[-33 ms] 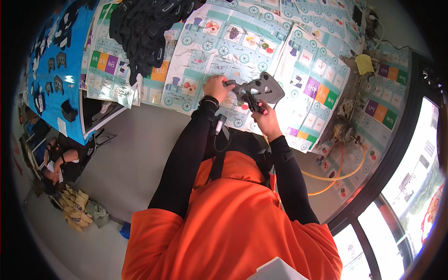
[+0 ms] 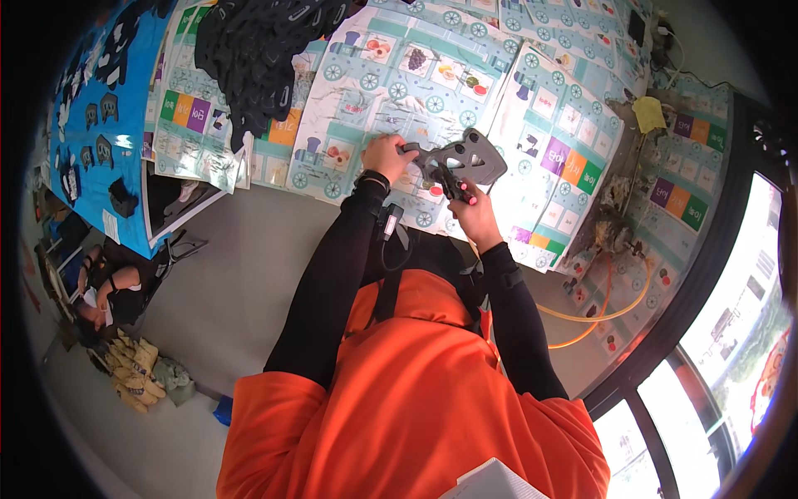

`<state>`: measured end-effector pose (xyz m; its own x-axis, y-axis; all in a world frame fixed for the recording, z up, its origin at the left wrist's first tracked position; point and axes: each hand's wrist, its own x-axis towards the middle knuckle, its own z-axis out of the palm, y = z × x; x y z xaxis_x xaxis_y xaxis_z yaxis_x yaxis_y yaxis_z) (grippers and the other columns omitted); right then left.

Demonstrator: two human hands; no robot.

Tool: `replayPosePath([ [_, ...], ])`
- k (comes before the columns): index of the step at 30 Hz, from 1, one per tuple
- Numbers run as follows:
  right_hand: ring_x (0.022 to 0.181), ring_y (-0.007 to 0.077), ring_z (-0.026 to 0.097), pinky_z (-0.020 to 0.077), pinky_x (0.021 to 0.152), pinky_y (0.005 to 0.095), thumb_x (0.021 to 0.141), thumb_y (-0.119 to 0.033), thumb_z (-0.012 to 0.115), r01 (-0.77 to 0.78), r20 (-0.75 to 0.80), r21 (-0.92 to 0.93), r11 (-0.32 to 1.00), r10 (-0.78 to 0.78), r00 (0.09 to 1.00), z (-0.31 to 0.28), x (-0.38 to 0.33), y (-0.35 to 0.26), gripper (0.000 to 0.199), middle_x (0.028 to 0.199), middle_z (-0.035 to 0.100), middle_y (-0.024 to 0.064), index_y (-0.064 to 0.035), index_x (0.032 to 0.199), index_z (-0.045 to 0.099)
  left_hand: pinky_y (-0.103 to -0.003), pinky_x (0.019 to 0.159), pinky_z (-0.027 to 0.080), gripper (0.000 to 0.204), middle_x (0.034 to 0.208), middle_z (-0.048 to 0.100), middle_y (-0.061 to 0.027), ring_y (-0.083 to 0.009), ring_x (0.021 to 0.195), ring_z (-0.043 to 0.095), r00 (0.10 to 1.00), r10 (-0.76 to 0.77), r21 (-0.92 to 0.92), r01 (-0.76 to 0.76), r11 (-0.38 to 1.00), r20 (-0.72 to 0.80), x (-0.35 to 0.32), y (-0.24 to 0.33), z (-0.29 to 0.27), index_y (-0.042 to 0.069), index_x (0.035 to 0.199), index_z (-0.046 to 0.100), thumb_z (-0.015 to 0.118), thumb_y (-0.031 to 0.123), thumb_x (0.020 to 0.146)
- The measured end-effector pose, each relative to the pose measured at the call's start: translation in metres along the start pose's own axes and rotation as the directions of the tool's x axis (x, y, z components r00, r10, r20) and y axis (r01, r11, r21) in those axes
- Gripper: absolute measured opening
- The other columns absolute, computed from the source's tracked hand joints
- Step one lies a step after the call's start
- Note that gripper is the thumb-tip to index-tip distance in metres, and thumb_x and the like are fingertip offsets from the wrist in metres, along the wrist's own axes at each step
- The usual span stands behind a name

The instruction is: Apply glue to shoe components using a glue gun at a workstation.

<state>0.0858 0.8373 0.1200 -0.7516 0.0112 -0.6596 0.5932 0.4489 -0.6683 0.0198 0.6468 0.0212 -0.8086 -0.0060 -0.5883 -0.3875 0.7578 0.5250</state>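
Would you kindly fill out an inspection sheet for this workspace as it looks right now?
Surface: table covered with pale printed sheets showing train and fruit pictures.
Job's things: flat grey cut-out piece held above the sheets; small red-tipped tool at its lower edge.
Clutter: heap of black cut-out pieces; dark pieces on a blue board.
Hands: left hand grips the piece's left end; right hand holds the tool.
Cables: yellow hose on the floor, right.
Surroundings: windows right; another person lower left.
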Motion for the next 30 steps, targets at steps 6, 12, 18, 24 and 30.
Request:
replayPosePath([
  [6,0.058,0.0139,0.055,0.0452,0.055,0.0279,0.069,-0.002,0.058,0.011,-0.049,0.020,1.000,-0.010,0.999,0.000,0.006,0.028,0.051,0.074,0.060,0.0101,0.0077,0.117,0.049,-0.044,0.082,0.039,0.031,0.089,0.062,-0.0005,-0.0243,0.097,0.053,1.000,0.012,-0.007,-0.012,1.000,-0.009,-0.001,0.002,-0.001,0.016,0.086,0.065,0.074,0.039,0.068],
  [12,0.058,0.0132,0.054,0.0444,0.055,0.0268,0.069,-0.001,0.057,-0.009,-0.065,0.077,0.997,0.014,0.998,-0.005,0.002,0.035,0.053,0.074,0.060,0.0093,0.0098,0.120,0.047,-0.043,0.080,0.040,0.030,0.087,0.063,0.0006,-0.0228,0.095,0.054,1.000,0.023,0.005,-0.023,1.000,-0.019,-0.001,0.000,-0.002,0.016,0.085,0.065,0.073,0.039,0.068],
  [18,0.072,0.0379,0.058,0.0451,0.069,0.0386,0.068,-0.013,0.055,-0.059,-0.101,0.111,0.992,0.070,0.992,-0.013,-0.004,0.034,0.028,0.074,0.059,0.0219,0.0007,0.093,0.054,-0.042,0.074,0.042,0.030,0.083,0.063,0.0007,-0.0233,0.090,0.057,0.998,0.050,0.021,-0.049,0.999,-0.041,-0.002,0.001,-0.002,0.016,0.083,0.065,0.074,0.039,0.067],
  [24,0.058,0.0216,0.056,0.0445,0.059,0.0332,0.068,-0.010,0.055,-0.081,-0.088,0.171,0.982,0.097,0.991,-0.024,-0.009,0.025,0.024,0.063,0.057,0.0129,0.0013,0.089,0.055,-0.043,0.068,0.043,0.029,0.075,0.064,-0.0006,-0.0230,0.079,0.061,0.995,0.069,0.018,-0.068,0.998,-0.066,-0.003,0.002,-0.006,0.014,0.080,0.065,0.074,0.038,0.067],
  [30,0.055,0.0157,0.053,0.0428,0.055,0.0306,0.067,-0.008,0.056,-0.061,-0.139,0.232,0.971,0.095,0.986,-0.033,-0.006,0.038,0.019,0.060,0.055,0.0086,0.0015,0.083,0.056,-0.041,0.065,0.043,0.029,0.073,0.064,-0.0011,-0.0224,0.075,0.061,0.996,0.071,0.012,-0.071,0.997,-0.060,-0.003,0.003,-0.007,0.013,0.077,0.064,0.074,0.037,0.067],
])
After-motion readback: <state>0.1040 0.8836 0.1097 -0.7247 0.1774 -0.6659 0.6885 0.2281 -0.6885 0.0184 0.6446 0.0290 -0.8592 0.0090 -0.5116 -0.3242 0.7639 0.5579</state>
